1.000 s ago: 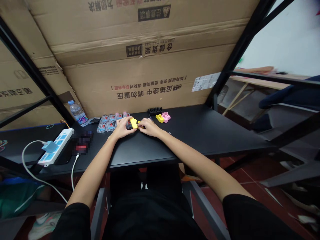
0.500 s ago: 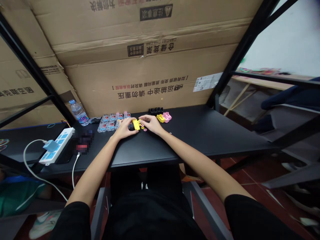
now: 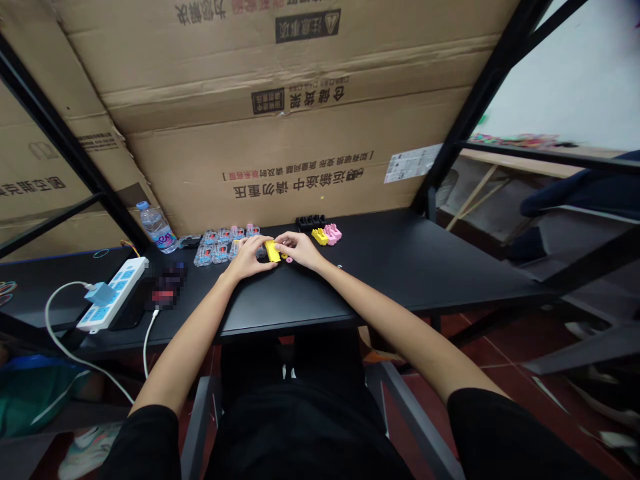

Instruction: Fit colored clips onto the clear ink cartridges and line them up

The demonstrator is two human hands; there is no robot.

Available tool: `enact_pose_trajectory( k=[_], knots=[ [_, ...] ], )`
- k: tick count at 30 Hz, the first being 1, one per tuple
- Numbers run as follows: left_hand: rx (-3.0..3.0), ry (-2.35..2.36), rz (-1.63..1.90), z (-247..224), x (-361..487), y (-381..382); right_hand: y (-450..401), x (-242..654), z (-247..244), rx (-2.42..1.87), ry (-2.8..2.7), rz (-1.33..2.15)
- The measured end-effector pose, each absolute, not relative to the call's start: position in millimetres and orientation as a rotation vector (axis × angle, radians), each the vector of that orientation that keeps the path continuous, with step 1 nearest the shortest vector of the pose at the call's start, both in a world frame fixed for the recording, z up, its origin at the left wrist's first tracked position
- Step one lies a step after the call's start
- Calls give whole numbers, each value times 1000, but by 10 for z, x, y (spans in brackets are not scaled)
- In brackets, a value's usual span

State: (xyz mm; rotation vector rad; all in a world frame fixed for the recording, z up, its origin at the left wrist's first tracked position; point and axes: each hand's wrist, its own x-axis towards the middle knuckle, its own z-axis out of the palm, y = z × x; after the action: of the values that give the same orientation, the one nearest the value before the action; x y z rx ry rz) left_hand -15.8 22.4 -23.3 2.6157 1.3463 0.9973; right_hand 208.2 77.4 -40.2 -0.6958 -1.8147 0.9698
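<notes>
My left hand (image 3: 247,259) holds a small yellow block (image 3: 273,251) between its thumb and fingers, just above the black table. My right hand (image 3: 300,250) is at the block's right side, its fingers pinched together; what they hold, if anything, is too small to make out. Small pink and yellow rings (image 3: 289,260) lie under the right fingers. Behind my left hand stand several clear plastic pieces (image 3: 219,253) with blue and red inside. Yellow pieces (image 3: 320,236), pink pieces (image 3: 333,234) and black pieces (image 3: 310,222) sit behind my right hand.
A water bottle (image 3: 157,228) stands at the back left of the black table (image 3: 400,267). Nearer are a white power strip (image 3: 114,295) with a plug and cable, and a blurred dark device (image 3: 167,287). Cardboard (image 3: 300,133) rises behind. A person's shoe (image 3: 90,453) shows at lower left.
My right hand has moved slightly left, closer to the yellow block, and now covers more of the small rings. The left hand still holds the block.
</notes>
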Motion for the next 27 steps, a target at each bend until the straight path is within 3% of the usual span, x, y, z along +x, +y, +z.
enact_pose_trajectory(
  k=[11,27],
  knots=[
    [2621,1319,989,-193,-130,205,758,2095,-379,-687,-1706,1211],
    [2452,1409,969,-158,-158,195,663,2126,-310,-616,-2005,699]
  ],
)
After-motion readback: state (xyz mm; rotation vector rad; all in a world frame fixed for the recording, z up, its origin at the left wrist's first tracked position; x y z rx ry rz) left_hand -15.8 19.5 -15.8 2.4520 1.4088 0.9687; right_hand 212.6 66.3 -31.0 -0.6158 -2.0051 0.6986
